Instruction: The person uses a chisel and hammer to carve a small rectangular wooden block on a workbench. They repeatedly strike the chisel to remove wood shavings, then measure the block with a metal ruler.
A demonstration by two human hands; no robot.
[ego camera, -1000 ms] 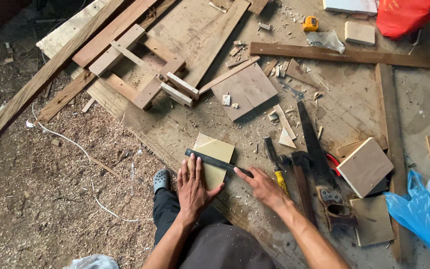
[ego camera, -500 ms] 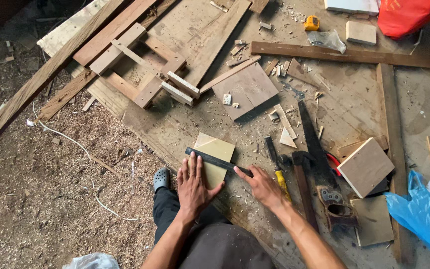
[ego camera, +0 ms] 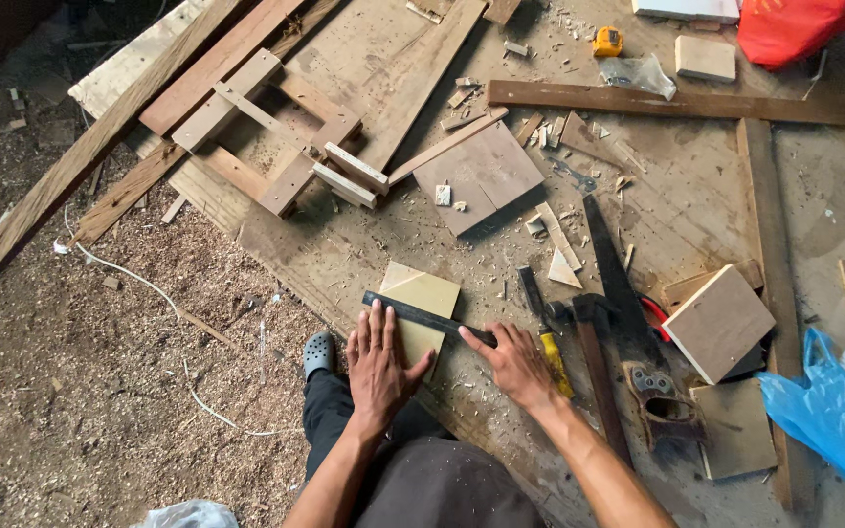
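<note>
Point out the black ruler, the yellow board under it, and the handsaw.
Black ruler (ego camera: 422, 316), head view, middle of its blade.
Yellow board (ego camera: 427, 290), head view, bare upper face.
Handsaw (ego camera: 613, 264), head view, dark blade.

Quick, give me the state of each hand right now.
Left hand: open, pressed flat on the dark ruler and the pale wood piece.
Right hand: fingertips at the ruler's end; grip cannot be told.
</note>
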